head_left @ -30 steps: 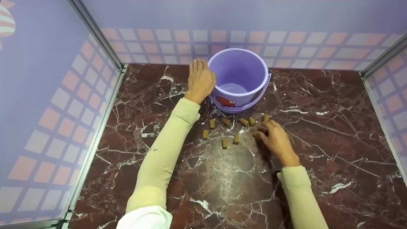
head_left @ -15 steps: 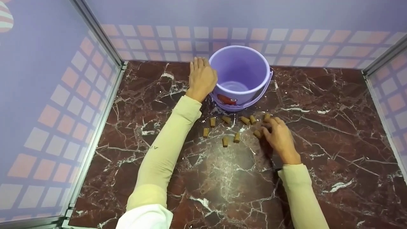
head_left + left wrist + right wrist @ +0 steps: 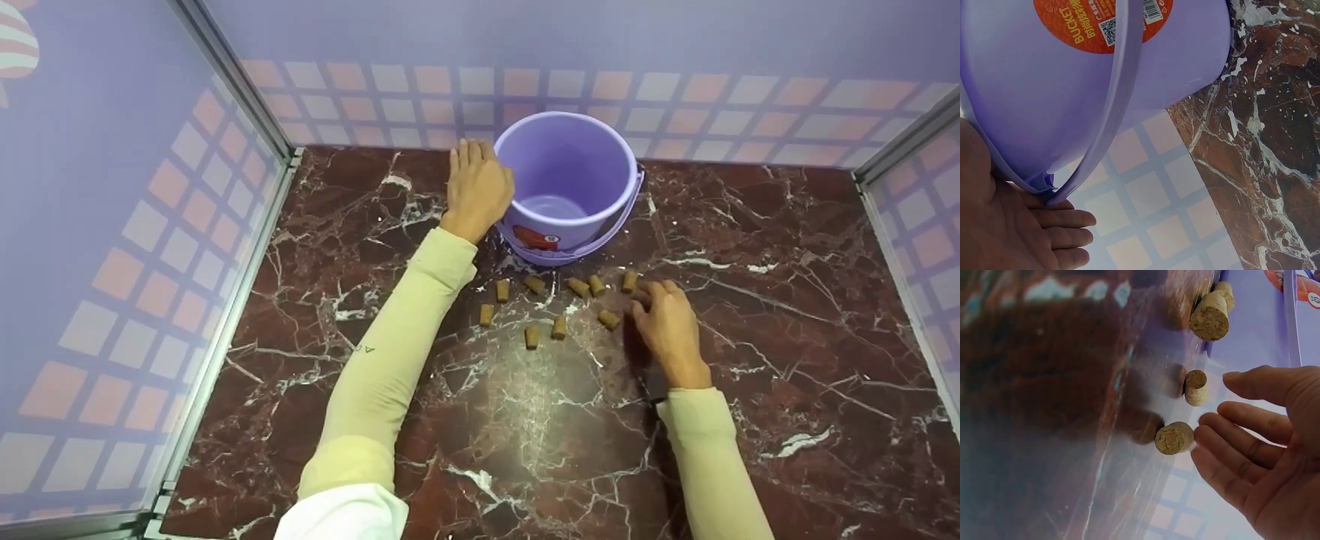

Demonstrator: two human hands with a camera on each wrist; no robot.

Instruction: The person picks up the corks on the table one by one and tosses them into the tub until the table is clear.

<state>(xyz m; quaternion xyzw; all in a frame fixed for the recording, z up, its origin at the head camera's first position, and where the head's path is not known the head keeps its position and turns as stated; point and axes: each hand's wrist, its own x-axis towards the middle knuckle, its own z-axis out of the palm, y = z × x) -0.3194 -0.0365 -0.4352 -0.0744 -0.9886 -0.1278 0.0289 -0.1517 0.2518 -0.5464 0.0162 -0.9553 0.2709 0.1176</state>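
A purple bucket (image 3: 574,225) stands upright at the back, its handle hanging down the front. My left hand (image 3: 480,191) rests at its left rim, fingers straight; the left wrist view shows the fingers (image 3: 1072,236) beside the handle's hinge, the thumb mostly hidden. Several tapered brown corks lie scattered in front of the bucket, including one cork (image 3: 608,320) left of my right hand (image 3: 667,330) and another cork (image 3: 628,281) just beyond its fingertips. The right hand holds nothing, its fingers loosely extended; in the right wrist view they come close to a cork (image 3: 1175,439).
Dark red marbled tabletop (image 3: 540,450) lies under everything. A patterned wall (image 3: 405,90) runs right behind the bucket, and another panel (image 3: 112,315) closes the left side. A red label (image 3: 1089,22) sits on the bucket's front.
My right hand has let go of the cork under its fingertips and drawn a little to the right, leaving that cork on the tabletop. My left hand stays at the bucket.
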